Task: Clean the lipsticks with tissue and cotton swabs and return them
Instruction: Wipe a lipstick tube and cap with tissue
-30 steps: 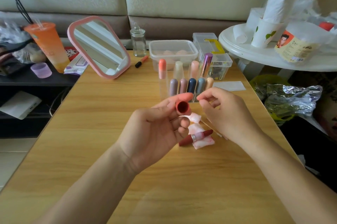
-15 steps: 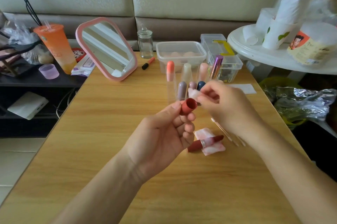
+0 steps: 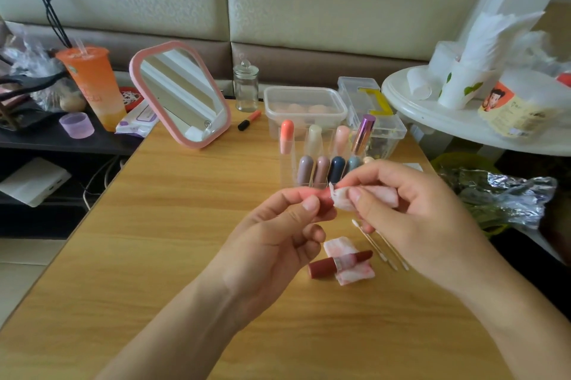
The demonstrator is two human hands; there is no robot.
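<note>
My left hand (image 3: 278, 234) grips a red lipstick cap (image 3: 324, 203) between thumb and fingers. My right hand (image 3: 411, 209) pinches a stained tissue (image 3: 364, 197) pressed against the cap's open end. The uncapped red lipstick (image 3: 336, 262) lies on another stained tissue (image 3: 355, 274) on the wooden table (image 3: 160, 240), below my hands. Cotton swabs (image 3: 380, 246) lie beside it, partly under my right hand. Behind my hands a clear organizer (image 3: 287, 172) holds several coloured lipsticks.
A pink-framed mirror (image 3: 182, 95), a small glass jar (image 3: 245, 86), an orange pen (image 3: 249, 120) and clear plastic boxes (image 3: 306, 107) stand at the table's far side. An orange cup (image 3: 92, 86) is at left. A white round table (image 3: 463, 120) with tissues is at right.
My right hand picked up a tissue and brought it to the cap's opening. My left hand turned the cap sideways toward it. The view shifted slightly.
</note>
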